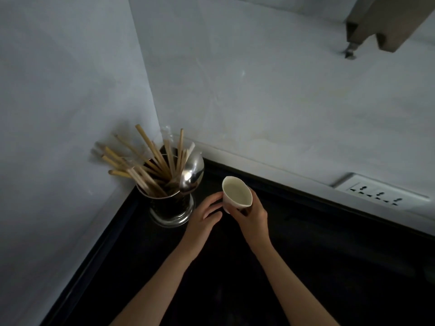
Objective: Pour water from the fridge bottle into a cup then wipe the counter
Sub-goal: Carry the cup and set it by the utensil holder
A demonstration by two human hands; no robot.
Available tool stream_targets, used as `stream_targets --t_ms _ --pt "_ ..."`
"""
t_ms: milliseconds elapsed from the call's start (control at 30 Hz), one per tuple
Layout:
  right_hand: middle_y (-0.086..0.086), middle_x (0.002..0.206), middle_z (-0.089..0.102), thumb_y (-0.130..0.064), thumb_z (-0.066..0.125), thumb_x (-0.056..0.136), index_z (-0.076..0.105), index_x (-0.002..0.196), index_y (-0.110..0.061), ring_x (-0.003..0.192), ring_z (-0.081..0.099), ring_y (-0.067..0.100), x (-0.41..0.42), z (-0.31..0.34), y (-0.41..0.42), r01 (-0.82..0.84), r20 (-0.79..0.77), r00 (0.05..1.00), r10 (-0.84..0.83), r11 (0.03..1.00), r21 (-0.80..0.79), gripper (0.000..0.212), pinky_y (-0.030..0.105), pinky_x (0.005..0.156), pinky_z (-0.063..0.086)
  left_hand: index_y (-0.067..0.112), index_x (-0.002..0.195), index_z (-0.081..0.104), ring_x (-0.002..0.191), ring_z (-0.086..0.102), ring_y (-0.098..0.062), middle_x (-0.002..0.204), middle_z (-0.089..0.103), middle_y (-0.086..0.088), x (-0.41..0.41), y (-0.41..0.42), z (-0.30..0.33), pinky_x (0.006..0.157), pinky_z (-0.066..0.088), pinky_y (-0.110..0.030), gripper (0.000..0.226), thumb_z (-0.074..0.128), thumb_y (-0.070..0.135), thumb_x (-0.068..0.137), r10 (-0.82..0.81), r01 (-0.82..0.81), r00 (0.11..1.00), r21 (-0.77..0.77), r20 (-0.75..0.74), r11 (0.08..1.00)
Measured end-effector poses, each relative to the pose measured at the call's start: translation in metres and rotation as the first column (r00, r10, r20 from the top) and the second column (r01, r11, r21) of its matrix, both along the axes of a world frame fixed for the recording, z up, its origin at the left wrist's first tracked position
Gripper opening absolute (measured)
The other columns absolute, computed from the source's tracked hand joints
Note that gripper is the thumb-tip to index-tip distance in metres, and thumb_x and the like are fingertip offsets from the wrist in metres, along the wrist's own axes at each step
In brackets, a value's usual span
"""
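A small white cup (236, 192) is held just above the black counter (329, 243), tilted a little toward me. My right hand (253, 216) grips it from the right, fingers curled round its side. My left hand (204, 216) lies beside the cup on its left, fingers loosely bent, fingertips close to the cup's wall; whether they touch it I cannot tell. The cup's inside looks pale and empty. No bottle is in view.
A steel holder (171, 208) full of wooden chopsticks and a metal ladle stands in the counter's back-left corner, close to my left hand. White walls meet there. A wall socket (379, 192) sits at the right. A brown cabinet corner (388, 22) hangs top right.
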State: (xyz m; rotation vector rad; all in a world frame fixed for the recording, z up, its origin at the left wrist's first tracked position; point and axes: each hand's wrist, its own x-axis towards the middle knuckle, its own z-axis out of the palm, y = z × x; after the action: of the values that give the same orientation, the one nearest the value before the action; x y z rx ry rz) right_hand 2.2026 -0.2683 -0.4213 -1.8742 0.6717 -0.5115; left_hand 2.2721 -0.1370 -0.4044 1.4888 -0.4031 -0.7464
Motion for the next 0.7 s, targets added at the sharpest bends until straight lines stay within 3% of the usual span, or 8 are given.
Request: stream_targets --t_ms 167,400,533,700 --pt "-0.009 0.121 0.062 -0.032 0.076 0.078 0.050 0.133 -0.021 0.111 0.059 0.004 0.001 -0.016 -0.004 0.027 -0.030 0.999 -0.027 1.000 -0.011 0.062 0.034 0.091 0.054 0.026 0.133 0.052 0.124 0.051 -0.002 0.132 0.058 0.013 0.005 -0.007 -0.008 0.099 0.044 -0.026 0.051 0.055 0.019 0.083 -0.025 0.026 1.000 0.029 -0.013 0.999" --pt "-0.008 0.125 0.060 -0.031 0.080 0.076 0.049 0.134 -0.021 0.114 0.056 0.003 -0.006 -0.018 -0.005 0.010 -0.084 0.996 -0.018 0.995 -0.101 0.067 0.028 0.094 0.051 0.026 0.133 0.052 0.126 0.049 -0.001 0.134 0.056 0.013 0.005 -0.001 -0.011 0.100 0.043 -0.023 0.043 0.056 0.011 0.092 -0.029 0.028 1.000 0.117 0.009 0.993" --pt "0.001 0.131 0.057 -0.030 0.079 0.074 0.047 0.135 -0.014 0.120 0.053 0.010 -0.020 -0.006 -0.007 -0.048 -0.138 0.990 0.014 0.968 -0.245 0.071 0.019 0.097 0.044 0.035 0.128 0.051 0.120 0.047 0.010 0.132 0.053 0.019 0.000 0.013 0.003 0.102 0.039 -0.017 0.040 0.052 0.010 0.096 -0.026 0.004 0.995 0.222 0.100 0.975" --pt "0.006 0.139 0.050 -0.033 0.069 0.084 0.044 0.139 -0.016 0.131 0.045 0.018 -0.056 0.028 0.002 -0.017 -0.253 0.965 -0.067 0.948 -0.317 0.062 0.036 0.107 0.041 0.034 0.131 0.050 0.123 0.042 0.006 0.135 0.051 0.016 -0.017 0.036 0.031 0.101 0.032 -0.016 0.039 0.052 0.016 0.096 -0.108 -0.006 0.948 0.358 0.298 0.934"
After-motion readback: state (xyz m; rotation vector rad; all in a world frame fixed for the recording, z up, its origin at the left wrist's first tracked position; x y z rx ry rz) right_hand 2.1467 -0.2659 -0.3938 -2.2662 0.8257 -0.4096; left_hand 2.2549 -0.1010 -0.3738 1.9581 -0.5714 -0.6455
